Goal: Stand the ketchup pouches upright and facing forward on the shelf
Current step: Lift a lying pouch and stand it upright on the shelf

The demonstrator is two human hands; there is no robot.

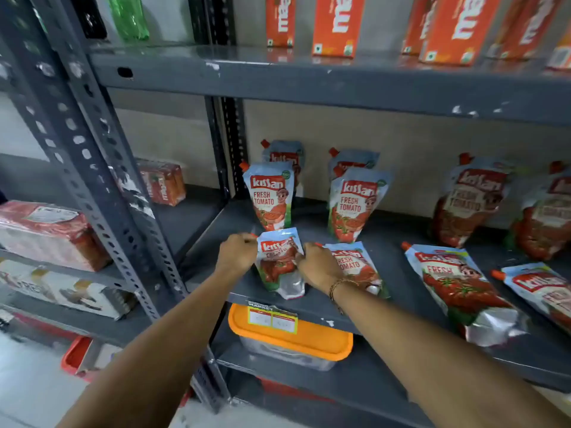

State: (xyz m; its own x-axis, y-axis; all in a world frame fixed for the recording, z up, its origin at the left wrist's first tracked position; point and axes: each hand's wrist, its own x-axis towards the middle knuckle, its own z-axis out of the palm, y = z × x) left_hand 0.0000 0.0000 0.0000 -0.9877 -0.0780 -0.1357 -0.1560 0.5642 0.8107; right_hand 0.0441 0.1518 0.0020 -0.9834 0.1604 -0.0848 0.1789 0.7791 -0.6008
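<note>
Both hands' fingers [247, 242] pinch a ketchup pouch [279, 264] on the grey shelf [398, 273].

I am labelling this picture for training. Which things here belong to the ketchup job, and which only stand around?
Belonging to the job:
- held pouch, gripped by left hand and right hand
- lying pouches
- standing pouches
- shelf

Only standing around:
- orange cartons
- orange-lidded tub
- green bottle

Ketchup pouches [268, 199]: "Kissan FRESH TOMATO". Shelf-edge tag [272, 318]: possibly "MARKET"; prices blurred.
</note>
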